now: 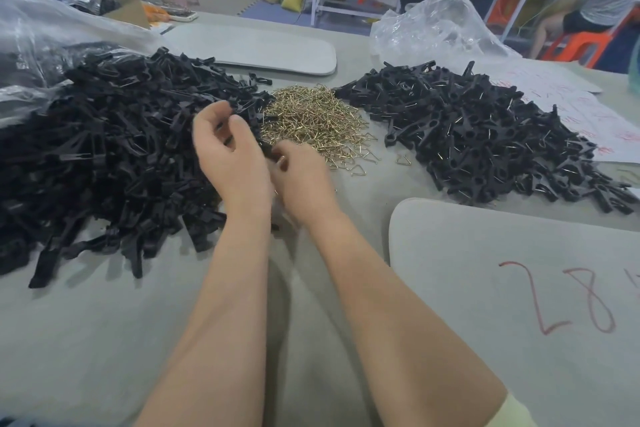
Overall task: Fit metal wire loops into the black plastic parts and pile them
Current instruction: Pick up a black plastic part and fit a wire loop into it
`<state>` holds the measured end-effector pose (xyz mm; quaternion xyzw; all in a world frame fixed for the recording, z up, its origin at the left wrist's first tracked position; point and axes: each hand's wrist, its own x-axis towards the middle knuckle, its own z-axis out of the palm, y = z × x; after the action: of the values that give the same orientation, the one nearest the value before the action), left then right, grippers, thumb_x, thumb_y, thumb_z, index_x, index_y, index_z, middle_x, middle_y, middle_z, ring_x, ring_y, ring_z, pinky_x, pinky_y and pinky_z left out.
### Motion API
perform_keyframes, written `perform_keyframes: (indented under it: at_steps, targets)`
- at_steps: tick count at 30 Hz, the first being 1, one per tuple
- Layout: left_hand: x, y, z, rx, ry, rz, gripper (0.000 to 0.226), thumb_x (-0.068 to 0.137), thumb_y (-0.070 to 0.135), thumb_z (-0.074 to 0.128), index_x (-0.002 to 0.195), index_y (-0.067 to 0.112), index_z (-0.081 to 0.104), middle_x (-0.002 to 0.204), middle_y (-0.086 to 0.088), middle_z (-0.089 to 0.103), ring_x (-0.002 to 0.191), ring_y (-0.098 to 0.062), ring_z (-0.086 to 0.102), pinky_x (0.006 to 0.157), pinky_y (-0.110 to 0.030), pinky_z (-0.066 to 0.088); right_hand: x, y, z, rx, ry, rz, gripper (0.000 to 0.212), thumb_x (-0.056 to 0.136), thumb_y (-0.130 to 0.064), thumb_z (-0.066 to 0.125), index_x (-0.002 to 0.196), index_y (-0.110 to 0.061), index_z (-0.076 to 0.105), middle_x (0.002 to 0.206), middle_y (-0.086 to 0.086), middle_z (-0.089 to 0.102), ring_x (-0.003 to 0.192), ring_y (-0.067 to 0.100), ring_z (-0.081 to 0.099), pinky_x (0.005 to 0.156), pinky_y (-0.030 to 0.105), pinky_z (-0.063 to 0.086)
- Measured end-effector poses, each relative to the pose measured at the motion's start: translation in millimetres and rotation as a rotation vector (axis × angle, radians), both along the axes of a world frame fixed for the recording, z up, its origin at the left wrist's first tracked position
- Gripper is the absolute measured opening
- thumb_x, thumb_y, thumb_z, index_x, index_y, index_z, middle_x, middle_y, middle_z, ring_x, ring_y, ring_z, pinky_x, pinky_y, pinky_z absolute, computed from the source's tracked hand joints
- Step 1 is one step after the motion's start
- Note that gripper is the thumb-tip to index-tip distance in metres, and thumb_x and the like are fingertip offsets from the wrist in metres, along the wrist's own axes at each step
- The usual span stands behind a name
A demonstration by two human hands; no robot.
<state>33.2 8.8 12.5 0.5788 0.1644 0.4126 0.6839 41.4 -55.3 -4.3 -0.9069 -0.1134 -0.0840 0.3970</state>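
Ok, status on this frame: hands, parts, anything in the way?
Grip: left hand and right hand both pinching one black plastic part, loop fit blurred. Wire loops heaped just ahead, fitted pile to the right. Nothing blocking.

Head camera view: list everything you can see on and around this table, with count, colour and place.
unfitted parts: one big pile, black, table left
wire loops: one pile, brass-coloured, centre
fitted parts: one pile, black with wire, right
plastic bags: two, clear, behind the black piles
boards: two, grey, near right and far centre
paper: one, white with red writing, far right
table: one, grey
left hand: holds a black part, centre
right hand: pinches that part, blurred
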Motion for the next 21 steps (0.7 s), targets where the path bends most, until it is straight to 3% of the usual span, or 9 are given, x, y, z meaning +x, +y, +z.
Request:
perform_keyframes:
  at_steps: [3, 5, 7, 11, 13, 14, 16, 18, 21]
  targets:
    - [5.4, -6.0, -7.5, 0.164, 0.168, -0.342, 0.02, 0.094, 0.009, 0.05, 0.11, 0.015, 0.06, 0.109, -0.005, 0.064, 0.101, -0.018, 0.062, 0.096, -0.034, 0.049, 3.8, -36.5, 12.7, 0.36, 0.039, -0.039, 0.02, 0.094, -0.031, 0.055, 0.085, -0.018, 0.065, 0.07, -0.005, 0.059, 0.062, 0.008, 0.051, 0.061, 0.025, 0.039]
    - [5.1, -16.4, -12.2, 0.265, 0.241, -0.603, 0.02, 0.095, 0.011, 0.052, 0.112, 0.015, 0.063, 0.103, -0.002, 0.067, 0.091, -0.012, 0.064, 0.092, -0.035, 0.051, 4.6, -60.9, 14.5, 0.46, 0.073, -0.033, 0.019, 0.097, -0.026, 0.05, 0.084, -0.021, 0.063, 0.065, -0.009, 0.058, 0.048, -0.003, 0.048, 0.053, 0.015, 0.036]
    - [3.5, -26.8, -15.8, 0.258, 0.261, -0.752, 0.022, 0.095, 0.008, 0.053, 0.114, 0.015, 0.061, 0.094, -0.002, 0.069, 0.085, -0.013, 0.066, 0.086, -0.032, 0.055, 1.3, -76.5, 8.8, 0.434, 0.046, -0.024, 0.021, 0.099, -0.02, 0.047, 0.088, -0.017, 0.065, 0.063, -0.014, 0.057, 0.045, -0.006, 0.048, 0.051, 0.01, 0.034]
    - [3.6, -32.5, -21.7, 0.251, 0.325, -0.776, 0.019, 0.092, 0.005, 0.058, 0.109, 0.012, 0.063, 0.083, -0.002, 0.068, 0.08, -0.016, 0.065, 0.077, -0.029, 0.056, -4.8, -82.2, -8.3, 0.344, 0.052, -0.074, 0.025, 0.1, -0.021, 0.044, 0.088, -0.015, 0.065, 0.069, -0.011, 0.058, 0.063, -0.001, 0.049, 0.068, 0.024, 0.039]
    - [4.5, -31.9, -24.5, 0.222, 0.353, -0.778, 0.02, 0.091, 0.005, 0.058, 0.106, 0.017, 0.063, 0.089, -0.002, 0.068, 0.087, -0.017, 0.065, 0.078, -0.028, 0.054, -5.3, -82.2, -11.6, 0.427, 0.107, -0.093, 0.023, 0.1, -0.018, 0.043, 0.109, -0.019, 0.063, 0.094, -0.004, 0.067, 0.074, 0.001, 0.049, 0.081, 0.023, 0.038]
    - [4.9, -31.8, -25.9, 0.195, 0.362, -0.775, 0.021, 0.091, 0.005, 0.059, 0.107, 0.019, 0.063, 0.093, -0.002, 0.068, 0.09, -0.016, 0.065, 0.079, -0.026, 0.053, -4.1, -83.4, -10.6, 0.495, 0.154, -0.105, 0.031, 0.099, -0.013, 0.042, 0.127, -0.019, 0.055, 0.11, 0.001, 0.065, 0.078, 0.002, 0.047, 0.084, 0.022, 0.037]
    - [6.0, -31.3, -27.5, 0.153, 0.369, -0.76, 0.021, 0.091, 0.008, 0.06, 0.109, 0.017, 0.064, 0.097, 0.0, 0.069, 0.088, -0.009, 0.063, 0.073, -0.018, 0.049, -1.4, -88.9, -10.0, 0.646, 0.209, -0.118, 0.055, 0.095, 0.001, 0.04, 0.145, -0.02, 0.032, 0.11, 0.0, 0.063, 0.076, 0.005, 0.049, 0.076, 0.017, 0.042]
    - [7.0, -30.7, -28.4, 0.144, 0.378, -0.752, 0.015, 0.091, 0.01, 0.061, 0.102, 0.019, 0.066, 0.094, 0.002, 0.07, 0.08, -0.001, 0.061, 0.067, -0.014, 0.044, -2.3, -91.6, -8.9, 0.73, 0.189, -0.143, 0.058, 0.094, 0.006, 0.04, 0.145, -0.017, 0.026, 0.102, 0.0, 0.064, 0.071, 0.006, 0.054, 0.065, 0.013, 0.047]
    - [7.7, -32.1, -27.9, 0.103, 0.375, -0.782, 0.016, 0.091, 0.009, 0.061, 0.089, 0.024, 0.064, 0.088, 0.003, 0.068, 0.079, -0.005, 0.06, 0.073, -0.02, 0.046, -3.5, -88.1, -8.0, 0.754, 0.112, -0.21, 0.034, 0.093, 0.004, 0.048, 0.124, -0.008, 0.04, 0.113, 0.013, 0.064, 0.079, 0.012, 0.064, 0.071, 0.014, 0.052]
